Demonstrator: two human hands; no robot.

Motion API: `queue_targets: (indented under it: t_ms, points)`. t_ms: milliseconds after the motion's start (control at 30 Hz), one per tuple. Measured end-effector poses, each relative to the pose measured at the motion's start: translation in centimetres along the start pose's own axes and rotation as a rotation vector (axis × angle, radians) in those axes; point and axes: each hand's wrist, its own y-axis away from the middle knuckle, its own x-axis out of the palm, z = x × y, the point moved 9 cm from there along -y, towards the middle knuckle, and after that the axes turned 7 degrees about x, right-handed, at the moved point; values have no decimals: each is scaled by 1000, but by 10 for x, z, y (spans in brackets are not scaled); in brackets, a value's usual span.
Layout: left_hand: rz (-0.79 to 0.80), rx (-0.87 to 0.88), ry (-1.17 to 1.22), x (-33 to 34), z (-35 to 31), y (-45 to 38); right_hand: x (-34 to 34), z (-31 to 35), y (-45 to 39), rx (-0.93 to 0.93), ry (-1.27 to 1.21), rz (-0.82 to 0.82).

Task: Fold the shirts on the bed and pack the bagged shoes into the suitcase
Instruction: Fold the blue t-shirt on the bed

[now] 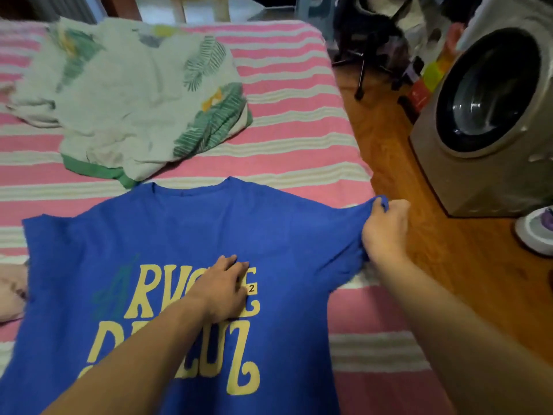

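Blue shirt (185, 235) lies flat on the bed (299, 139), collar away. Right hand (384, 227) pinches the right sleeve at the bed's edge; left hand (223, 287) presses flat mid-chest. Fold likely runs leftward, across toward that palm.

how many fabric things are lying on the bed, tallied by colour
Blue: 1, the blue shirt
White with green leaves: 1, the leaf-print garment
Pale pink: 1, the pink cloth at the left edge, mostly cut off
Total: 3
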Motion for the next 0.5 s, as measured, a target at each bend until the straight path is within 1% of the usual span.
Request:
queue_targets:
  t_ms: [67, 133, 233, 267, 300, 367, 400, 433, 467, 500]
  points:
    - [54, -33, -35, 1, -3, -2, -10, -1, -16, -68, 265, 8]
    - [100, -60, -101, 2, -10, -2, -10, -11, -31, -93, 428, 72]
    - [197, -102, -161, 4, -17, -2, -12, -22, -47, -158, 442, 196]
    - [219, -114, -174, 4, -18, -2, -15, -31, -47, -122, 434, 229]
    - [230, -116, -192, 4, -16, -5, -21, -41, -49, -70, 397, 227]
    - [260, -127, -223, 8, -12, -4, -39, -66, -46, 95, 308, 119]
    - [277, -131, -235, 10, -12, -3, -47, -72, -40, 150, 278, 65]
    - [289, -149, -245, 9, -14, 0, -51, -77, -33, 182, 260, 50]
    - [275, -169, -254, 3, -19, 1, -48, -80, -26, 209, 240, 84]
    - [218, -159, -276, -10, -29, -2, -44, -83, -20, 243, 251, 128]
